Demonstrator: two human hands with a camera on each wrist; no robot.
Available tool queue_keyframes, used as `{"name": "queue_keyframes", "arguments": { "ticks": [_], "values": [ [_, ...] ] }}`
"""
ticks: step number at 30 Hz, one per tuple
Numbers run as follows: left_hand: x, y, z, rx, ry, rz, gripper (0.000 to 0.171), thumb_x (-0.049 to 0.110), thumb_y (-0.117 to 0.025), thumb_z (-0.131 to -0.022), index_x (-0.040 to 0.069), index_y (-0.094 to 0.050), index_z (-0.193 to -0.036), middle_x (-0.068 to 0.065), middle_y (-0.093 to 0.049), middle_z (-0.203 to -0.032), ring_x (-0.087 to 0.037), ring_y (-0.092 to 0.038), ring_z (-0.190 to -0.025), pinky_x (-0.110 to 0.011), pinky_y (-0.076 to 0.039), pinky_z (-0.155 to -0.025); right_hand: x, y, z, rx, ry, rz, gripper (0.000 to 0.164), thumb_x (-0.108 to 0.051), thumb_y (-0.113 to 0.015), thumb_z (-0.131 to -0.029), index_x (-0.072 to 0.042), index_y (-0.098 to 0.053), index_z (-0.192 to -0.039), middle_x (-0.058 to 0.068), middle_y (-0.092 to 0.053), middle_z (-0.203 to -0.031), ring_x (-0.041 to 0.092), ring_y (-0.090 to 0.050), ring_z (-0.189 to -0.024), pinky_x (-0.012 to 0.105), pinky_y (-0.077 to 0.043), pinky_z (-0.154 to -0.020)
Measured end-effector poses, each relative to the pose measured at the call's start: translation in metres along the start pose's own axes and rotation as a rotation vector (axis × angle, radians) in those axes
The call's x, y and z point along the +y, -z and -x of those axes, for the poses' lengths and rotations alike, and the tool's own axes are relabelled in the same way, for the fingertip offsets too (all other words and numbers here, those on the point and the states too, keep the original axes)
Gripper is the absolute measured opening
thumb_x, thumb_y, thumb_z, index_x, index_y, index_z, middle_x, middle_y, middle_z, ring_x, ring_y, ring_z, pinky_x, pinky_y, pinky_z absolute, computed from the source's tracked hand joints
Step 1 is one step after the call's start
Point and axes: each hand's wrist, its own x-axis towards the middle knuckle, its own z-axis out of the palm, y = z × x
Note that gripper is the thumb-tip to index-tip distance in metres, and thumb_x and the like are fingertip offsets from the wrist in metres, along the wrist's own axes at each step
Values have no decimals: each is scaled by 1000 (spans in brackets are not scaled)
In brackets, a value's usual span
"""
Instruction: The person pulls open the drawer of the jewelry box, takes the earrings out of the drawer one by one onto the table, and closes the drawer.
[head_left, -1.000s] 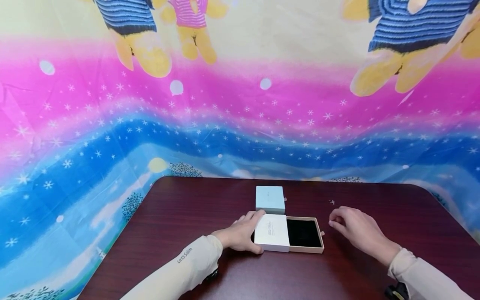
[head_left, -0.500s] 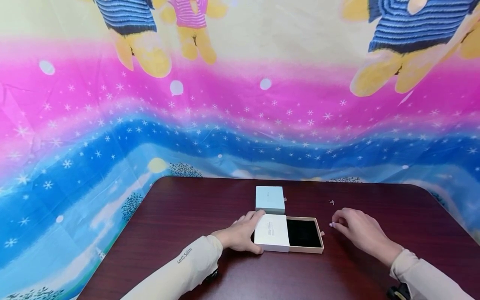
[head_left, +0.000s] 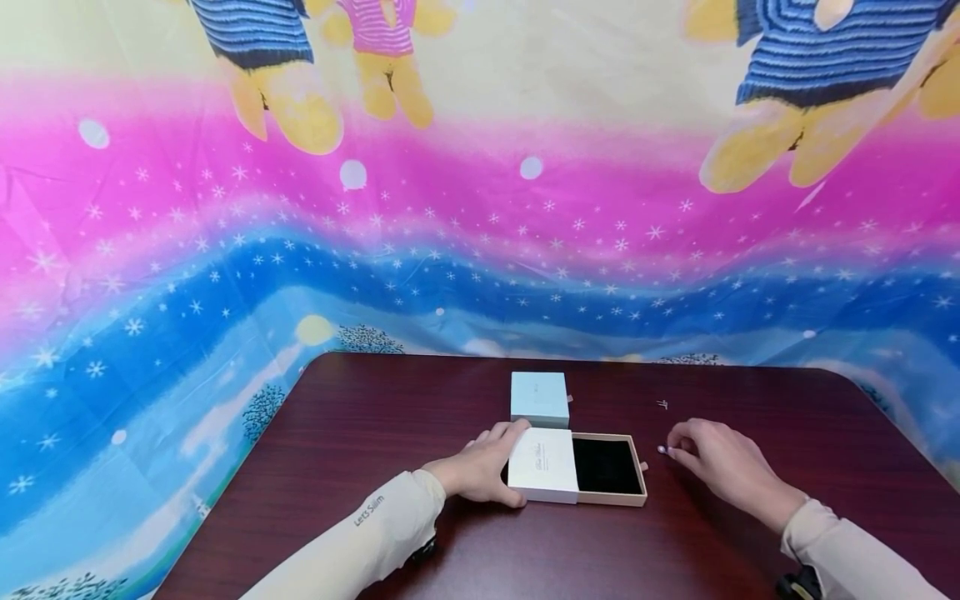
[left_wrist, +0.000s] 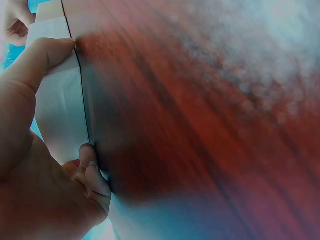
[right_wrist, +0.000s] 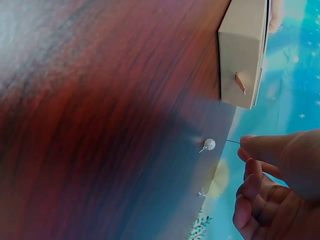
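Note:
My left hand (head_left: 483,467) grips the white sleeve (head_left: 543,465) of a slide-out jewelry box, thumb on the near side. Its tray (head_left: 641,483), lined in black, sticks out to the right. In the left wrist view, thumb and fingers span the sleeve (left_wrist: 62,107). My right hand (head_left: 720,458) is right of the tray, thumb and forefinger together. Between them it pinches a thin wire-like piece (right_wrist: 233,141), whose other end is hidden in the fingers. Just left of those fingertips, a pearl earring (right_wrist: 209,144) with a small prong lies on the table.
A pale blue box (head_left: 540,398) with a ribbon tab stands directly behind the white one. Farther back on the right lies a small silvery piece (head_left: 663,405). The dark red table (head_left: 375,408) ends at a printed cloth backdrop (head_left: 480,250).
My right hand has shifted slightly right and toward me. The pearl, hidden at first, now shows on the table beside the fingertips. My left hand and the boxes have stayed in place.

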Motion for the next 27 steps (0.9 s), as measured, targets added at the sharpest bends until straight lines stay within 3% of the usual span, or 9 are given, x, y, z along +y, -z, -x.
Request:
{"name": "queue_keyframes", "arguments": {
  "ticks": [27],
  "values": [
    [-3,-1,-1,0,-3,1,106,39,-87,-74,25,-22,-157,-3,-40,-152,-17,-45,-123,-36,-40,-102,5,-7,-1,-79,3,49,16,-13,-76,-87,-21,-66,-79,-11,-50,-65,7,-43,-61,29,-36,-54]
  ]
}}
